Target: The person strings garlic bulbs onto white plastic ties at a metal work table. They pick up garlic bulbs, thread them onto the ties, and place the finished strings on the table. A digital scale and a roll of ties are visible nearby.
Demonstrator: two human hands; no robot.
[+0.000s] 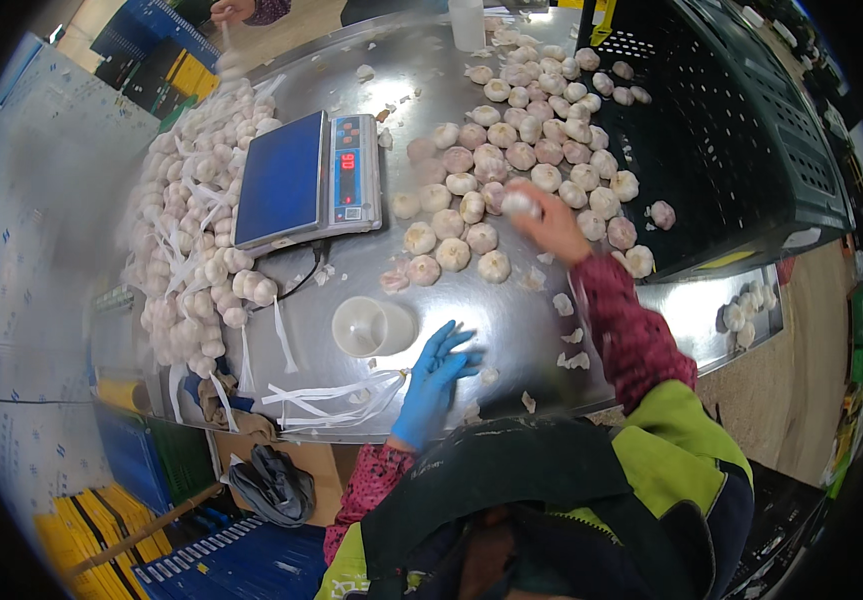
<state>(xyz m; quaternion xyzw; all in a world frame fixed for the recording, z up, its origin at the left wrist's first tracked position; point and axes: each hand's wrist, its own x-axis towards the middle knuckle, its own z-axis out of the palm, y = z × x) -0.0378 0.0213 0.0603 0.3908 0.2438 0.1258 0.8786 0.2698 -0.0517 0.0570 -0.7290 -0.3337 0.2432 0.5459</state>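
My right hand (557, 232), bare and slightly blurred, is closed on a garlic bulb (520, 204) above a loose spread of garlic bulbs (520, 156) on the metal table (431, 300). Near the table's front edge is my left hand (431, 385) in a blue glove, open with its fingers stretched out to the right. A bundle of white net strips (336, 398) lies against its left side; whether the hand touches it I cannot tell. Just beyond that hand stands a translucent plastic cup (374, 327).
A scale with a blue plate (281, 180) stands left of centre. Netted garlic (196, 235) is heaped along the left side. At the right, a dark crate (696, 130) lies on its side with bulbs at its mouth. Another person's hand (232, 11) shows at the top left.
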